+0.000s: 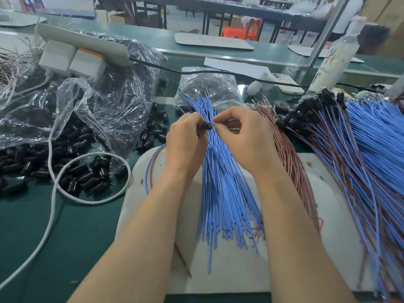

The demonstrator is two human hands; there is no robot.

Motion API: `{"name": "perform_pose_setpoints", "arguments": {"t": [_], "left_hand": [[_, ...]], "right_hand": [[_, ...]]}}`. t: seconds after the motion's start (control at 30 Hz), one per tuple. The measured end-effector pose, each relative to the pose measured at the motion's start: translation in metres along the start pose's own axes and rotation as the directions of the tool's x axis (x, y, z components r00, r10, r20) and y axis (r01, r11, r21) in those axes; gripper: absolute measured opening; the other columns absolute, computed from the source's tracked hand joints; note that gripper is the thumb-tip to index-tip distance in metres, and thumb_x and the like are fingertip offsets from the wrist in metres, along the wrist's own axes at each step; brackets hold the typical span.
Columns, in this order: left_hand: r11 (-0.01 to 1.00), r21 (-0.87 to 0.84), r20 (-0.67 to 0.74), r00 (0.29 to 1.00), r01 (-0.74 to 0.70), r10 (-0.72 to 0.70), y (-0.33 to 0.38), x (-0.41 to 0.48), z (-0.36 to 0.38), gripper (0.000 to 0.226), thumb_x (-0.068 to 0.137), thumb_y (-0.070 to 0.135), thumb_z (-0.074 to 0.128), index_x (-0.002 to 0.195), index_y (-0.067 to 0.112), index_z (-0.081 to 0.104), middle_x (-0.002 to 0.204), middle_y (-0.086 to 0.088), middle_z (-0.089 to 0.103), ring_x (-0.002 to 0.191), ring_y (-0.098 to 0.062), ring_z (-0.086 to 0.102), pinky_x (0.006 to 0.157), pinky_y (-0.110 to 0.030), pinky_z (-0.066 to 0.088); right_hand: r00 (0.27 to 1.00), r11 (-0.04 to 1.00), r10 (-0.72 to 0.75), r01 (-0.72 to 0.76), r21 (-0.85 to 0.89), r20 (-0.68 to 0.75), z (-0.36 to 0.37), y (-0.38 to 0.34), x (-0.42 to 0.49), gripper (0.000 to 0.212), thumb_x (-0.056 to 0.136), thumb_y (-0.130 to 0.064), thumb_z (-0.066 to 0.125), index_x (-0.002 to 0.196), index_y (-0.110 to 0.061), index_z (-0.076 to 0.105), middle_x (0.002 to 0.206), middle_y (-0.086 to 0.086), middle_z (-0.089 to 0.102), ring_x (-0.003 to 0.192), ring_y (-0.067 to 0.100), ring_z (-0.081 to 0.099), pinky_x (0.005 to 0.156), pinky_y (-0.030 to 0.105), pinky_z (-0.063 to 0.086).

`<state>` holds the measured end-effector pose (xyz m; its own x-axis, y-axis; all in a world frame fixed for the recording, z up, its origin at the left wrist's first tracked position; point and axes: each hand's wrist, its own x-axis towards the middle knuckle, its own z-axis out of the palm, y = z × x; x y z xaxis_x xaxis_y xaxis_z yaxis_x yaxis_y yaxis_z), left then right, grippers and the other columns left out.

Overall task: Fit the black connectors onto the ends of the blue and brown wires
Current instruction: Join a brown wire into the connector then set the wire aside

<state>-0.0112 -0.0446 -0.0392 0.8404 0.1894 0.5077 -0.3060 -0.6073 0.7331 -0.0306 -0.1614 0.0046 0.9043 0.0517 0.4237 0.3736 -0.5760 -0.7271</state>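
Inspection of the worktop [65, 237], with all positions taken from the white board [229, 270].

Over the far edge of the white board we find both hands raised and meeting. The left hand [185, 138] has its fingers [194, 122] curled, pinching one black connector [207, 125] at its left end. The right hand [242, 138] has thumb and forefinger closed tightly on the same connector's right end, with the other fingers curled above. We cannot tell whether a wire end is also held in that pinch.

The blue wires [220, 182] lie as a loose bundle down the middle of the white board, directly under the hands, fanning out past its far edge. The brown wires [290, 154] lie along the board's right half, just beside the blue bundle. A single blue and brown pair [150, 167] curves over the board's left edge.

Left of the white board, loose connectors [72, 171] are heaped on the worktop, spilling from a clear plastic bag [98, 106]. A white cable [54, 193] loops through them.

Right of the white board, and overlapping its right edge, lies a pile of fitted wires [360, 149], their black connectors at the far end.

Beyond the board's far edge we note a small sealed bag [207, 84] of dark parts and a phone [286, 84].
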Motion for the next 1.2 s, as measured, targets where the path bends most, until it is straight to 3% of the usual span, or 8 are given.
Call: {"name": "perform_pose_setpoints", "arguments": {"t": [0.13, 0.3, 0.5, 0.7, 0.9, 1.0, 1.1, 1.2], "left_hand": [[0.998, 0.062, 0.001, 1.0, 0.023, -0.023, 0.002, 0.0, -0.001, 0.008, 0.085, 0.009, 0.058, 0.082, 0.007, 0.065, 0.084, -0.005, 0.064, 0.078, -0.026, 0.058, 0.074, -0.042, 0.046], [0.992, 0.121, 0.03, 0.999, 0.041, -0.045, 0.003, -0.001, -0.002, 0.008, 0.085, 0.009, 0.057, 0.082, 0.008, 0.065, 0.085, -0.005, 0.062, 0.078, -0.026, 0.055, 0.071, -0.038, 0.043], [0.985, 0.166, 0.06, 0.997, 0.044, -0.054, 0.007, -0.002, -0.002, 0.01, 0.085, 0.007, 0.055, 0.085, 0.006, 0.065, 0.09, -0.009, 0.063, 0.082, -0.029, 0.055, 0.074, -0.04, 0.042], [0.986, 0.167, 0.07, 0.997, 0.029, -0.041, 0.006, -0.002, -0.002, 0.007, 0.084, 0.006, 0.055, 0.084, 0.005, 0.062, 0.089, -0.009, 0.062, 0.082, -0.029, 0.055, 0.073, -0.042, 0.043], [0.998, 0.057, 0.28, 0.959, 0.016, -0.031, 0.001, 0.002, -0.002, 0.011, 0.085, 0.017, 0.066, 0.093, 0.012, 0.059, 0.085, 0.008, 0.061, 0.093, -0.019, 0.057, 0.089, -0.037, 0.043], [0.998, -0.034, 0.328, 0.944, 0.047, -0.034, 0.002, 0.001, -0.003, 0.011, 0.088, 0.021, 0.066, 0.096, 0.02, 0.058, 0.081, 0.011, 0.064, 0.082, -0.009, 0.056, 0.087, -0.024, 0.04], [0.994, -0.099, 0.335, 0.942, 0.049, -0.013, 0.004, 0.001, -0.006, 0.009, 0.088, 0.016, 0.064, 0.097, 0.018, 0.065, 0.082, 0.003, 0.07, 0.076, -0.008, 0.058, 0.069, -0.004, 0.036], [0.993, -0.109, 0.356, 0.935, 0.039, 0.002, 0.005, 0.001, -0.009, 0.007, 0.087, 0.015, 0.065, 0.094, 0.016, 0.067, 0.081, 0.002, 0.071, 0.079, -0.01, 0.061, 0.071, -0.009, 0.039]], "right_hand": [[0.999, 0.998, -0.031, 0.03, -0.054, -0.016, 0.002, -0.001, -0.001, 0.008, 0.084, -0.004, 0.064, 0.086, -0.011, 0.068, 0.085, 0.003, 0.068, 0.08, 0.014, 0.066, 0.079, 0.029, 0.054], [0.999, 0.995, -0.05, 0.047, -0.093, -0.022, 0.003, 0.001, 0.0, 0.007, 0.083, -0.004, 0.065, 0.084, -0.01, 0.068, 0.085, 0.005, 0.068, 0.078, 0.015, 0.066, 0.076, 0.025, 0.051], [0.997, 0.991, -0.07, 0.068, -0.116, -0.014, 0.007, 0.002, 0.0, 0.01, 0.082, 0.0, 0.063, 0.082, -0.008, 0.069, 0.084, 0.007, 0.068, 0.079, 0.02, 0.065, 0.078, 0.036, 0.052], [0.997, 0.987, -0.057, 0.05, -0.151, -0.043, 0.009, 0.007, 0.001, 0.012, 0.082, 0.0, 0.061, 0.083, -0.008, 0.069, 0.083, 0.003, 0.066, 0.077, 0.017, 0.063, 0.076, 0.029, 0.049], [0.995, 0.994, 0.091, -0.093, -0.051, -0.051, -0.005, 0.022, 0.005, 0.01, 0.083, -0.006, 0.067, 0.083, -0.015, 0.071, 0.071, -0.008, 0.065, 0.07, 0.007, 0.065, 0.075, 0.022, 0.052], [0.988, 0.985, 0.153, -0.151, 0.077, -0.019, -0.013, 0.03, 0.007, 0.01, 0.081, -0.004, 0.07, 0.083, -0.015, 0.071, 0.078, 0.003, 0.071, 0.071, 0.008, 0.067, 0.073, 0.019, 0.054], [0.989, 0.984, 0.146, -0.147, 0.104, 0.014, -0.015, 0.032, 0.007, 0.01, 0.08, -0.002, 0.071, 0.084, -0.012, 0.071, 0.077, 0.002, 0.07, 0.072, 0.01, 0.067, 0.076, 0.022, 0.055], [0.989, 0.985, 0.142, -0.146, 0.089, 0.045, -0.017, 0.034, 0.007, 0.013, 0.08, -0.003, 0.072, 0.082, -0.015, 0.071, 0.076, 0.0, 0.07, 0.072, 0.009, 0.067, 0.076, 0.022, 0.054]]}}
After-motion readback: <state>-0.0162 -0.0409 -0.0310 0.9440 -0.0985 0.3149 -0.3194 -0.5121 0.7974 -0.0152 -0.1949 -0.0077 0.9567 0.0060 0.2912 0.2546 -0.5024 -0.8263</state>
